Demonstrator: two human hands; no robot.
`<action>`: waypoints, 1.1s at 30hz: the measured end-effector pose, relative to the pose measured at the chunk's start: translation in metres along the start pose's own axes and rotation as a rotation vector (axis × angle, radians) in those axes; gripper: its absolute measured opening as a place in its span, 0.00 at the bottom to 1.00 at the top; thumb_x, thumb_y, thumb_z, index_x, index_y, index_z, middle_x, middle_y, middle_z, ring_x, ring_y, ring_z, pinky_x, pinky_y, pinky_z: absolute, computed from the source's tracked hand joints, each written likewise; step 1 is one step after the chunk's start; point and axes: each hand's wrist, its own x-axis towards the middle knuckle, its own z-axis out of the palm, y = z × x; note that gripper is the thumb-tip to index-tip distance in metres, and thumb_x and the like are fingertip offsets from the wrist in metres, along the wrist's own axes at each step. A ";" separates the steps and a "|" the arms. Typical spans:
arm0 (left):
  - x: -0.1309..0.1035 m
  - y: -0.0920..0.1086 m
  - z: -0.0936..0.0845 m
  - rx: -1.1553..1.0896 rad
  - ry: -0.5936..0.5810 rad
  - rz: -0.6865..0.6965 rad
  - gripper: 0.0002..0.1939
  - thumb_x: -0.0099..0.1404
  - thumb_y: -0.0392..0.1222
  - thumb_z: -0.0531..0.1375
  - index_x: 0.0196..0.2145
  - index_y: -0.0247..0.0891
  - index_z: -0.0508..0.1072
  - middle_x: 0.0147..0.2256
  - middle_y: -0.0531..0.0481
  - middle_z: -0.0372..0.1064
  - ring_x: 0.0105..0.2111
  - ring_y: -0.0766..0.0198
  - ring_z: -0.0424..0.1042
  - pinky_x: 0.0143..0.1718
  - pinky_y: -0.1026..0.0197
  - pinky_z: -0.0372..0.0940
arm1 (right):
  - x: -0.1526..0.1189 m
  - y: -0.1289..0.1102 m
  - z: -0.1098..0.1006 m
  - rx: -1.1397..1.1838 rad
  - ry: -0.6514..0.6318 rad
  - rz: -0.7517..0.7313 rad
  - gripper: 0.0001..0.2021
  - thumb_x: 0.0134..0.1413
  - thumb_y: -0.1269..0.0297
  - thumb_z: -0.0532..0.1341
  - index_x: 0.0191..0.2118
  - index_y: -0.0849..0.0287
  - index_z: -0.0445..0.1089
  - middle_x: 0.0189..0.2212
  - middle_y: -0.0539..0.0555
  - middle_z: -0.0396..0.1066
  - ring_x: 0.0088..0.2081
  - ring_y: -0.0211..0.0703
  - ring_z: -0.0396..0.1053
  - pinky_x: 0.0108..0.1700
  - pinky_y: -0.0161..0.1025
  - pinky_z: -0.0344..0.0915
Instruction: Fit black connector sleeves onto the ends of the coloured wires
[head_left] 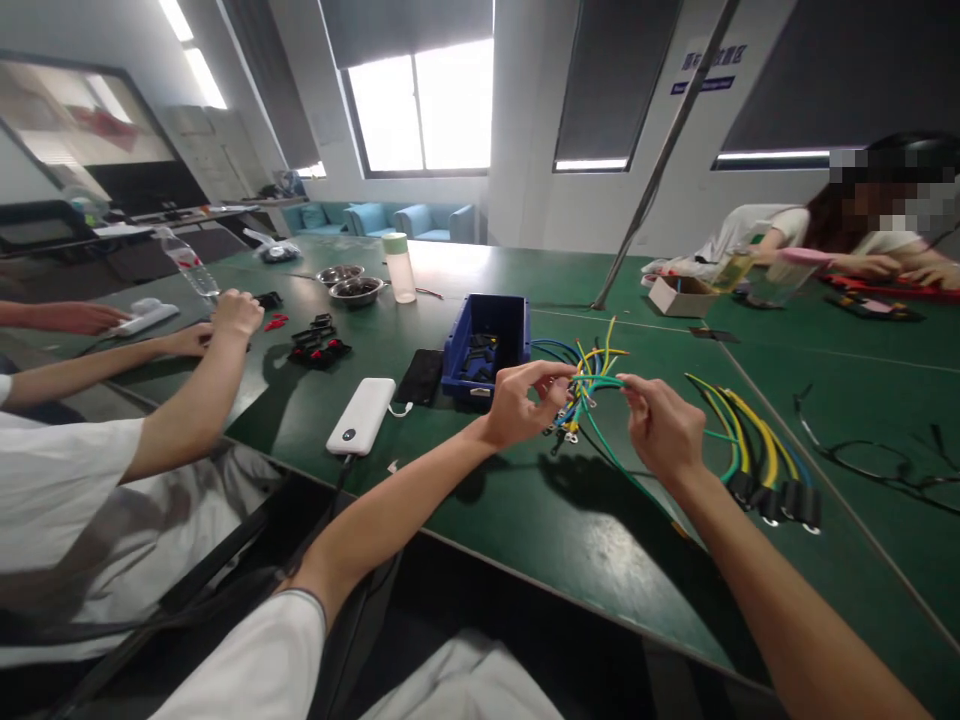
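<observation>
Above the green table (525, 545), my left hand (525, 405) pinches a green wire (598, 380) between thumb and fingertips. My right hand (664, 428) grips the same wire a little farther right, fingers curled. The wire hangs down in a loop below my hands. Just behind them lies a bunch of yellow, blue and green wires with ring terminals (572, 432). Right of my right hand, a second group of wires (765, 440) ends in black sleeves with metal rings. A blue bin (487, 345) holding dark parts stands beyond my left hand.
Left of the bin are a black phone (420, 377) and a white power bank (361, 415) with a cable. Glasses (870, 465) lie at the right. Farther back stand a bottle (400, 268), metal bowls (357, 290), a small box (681, 296) and a pole. People sit left and right.
</observation>
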 end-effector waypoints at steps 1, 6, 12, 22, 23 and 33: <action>0.010 -0.006 -0.009 0.018 -0.012 -0.013 0.12 0.69 0.43 0.53 0.43 0.36 0.73 0.33 0.47 0.76 0.26 0.67 0.76 0.27 0.66 0.69 | 0.001 0.002 -0.002 -0.027 -0.003 -0.013 0.15 0.64 0.61 0.50 0.45 0.55 0.72 0.30 0.56 0.74 0.28 0.40 0.70 0.31 0.36 0.60; 0.055 -0.057 -0.060 0.624 -0.072 -0.259 0.10 0.66 0.37 0.55 0.41 0.35 0.75 0.34 0.44 0.76 0.34 0.61 0.76 0.39 0.61 0.70 | 0.004 0.009 -0.004 -0.148 -0.035 0.009 0.14 0.63 0.59 0.52 0.44 0.55 0.73 0.32 0.57 0.75 0.26 0.39 0.68 0.27 0.36 0.55; 0.046 -0.109 -0.072 0.978 -0.737 -0.564 0.18 0.57 0.40 0.65 0.46 0.35 0.76 0.45 0.38 0.74 0.47 0.51 0.73 0.48 0.56 0.66 | 0.006 0.006 -0.005 -0.222 -0.168 0.039 0.18 0.65 0.54 0.50 0.44 0.56 0.74 0.34 0.54 0.76 0.28 0.39 0.69 0.28 0.35 0.50; 0.035 -0.145 -0.074 0.826 -0.838 -0.599 0.15 0.54 0.33 0.63 0.41 0.37 0.78 0.40 0.46 0.77 0.40 0.59 0.75 0.41 0.64 0.68 | 0.009 0.005 -0.010 -0.262 -0.302 0.125 0.21 0.67 0.53 0.46 0.46 0.54 0.73 0.35 0.54 0.75 0.31 0.41 0.68 0.30 0.36 0.45; 0.035 -0.145 -0.075 0.798 -0.843 -0.606 0.14 0.54 0.32 0.63 0.40 0.37 0.79 0.39 0.46 0.77 0.39 0.59 0.75 0.39 0.65 0.68 | 0.009 0.005 -0.010 -0.265 -0.306 0.129 0.21 0.66 0.53 0.45 0.46 0.54 0.73 0.35 0.54 0.75 0.31 0.41 0.68 0.30 0.36 0.45; 0.034 -0.142 -0.075 0.826 -0.778 -0.564 0.11 0.57 0.36 0.63 0.39 0.37 0.80 0.39 0.45 0.78 0.41 0.57 0.75 0.43 0.61 0.68 | 0.008 0.007 -0.008 -0.283 -0.327 0.105 0.20 0.66 0.54 0.47 0.44 0.53 0.74 0.35 0.53 0.75 0.30 0.40 0.67 0.29 0.37 0.44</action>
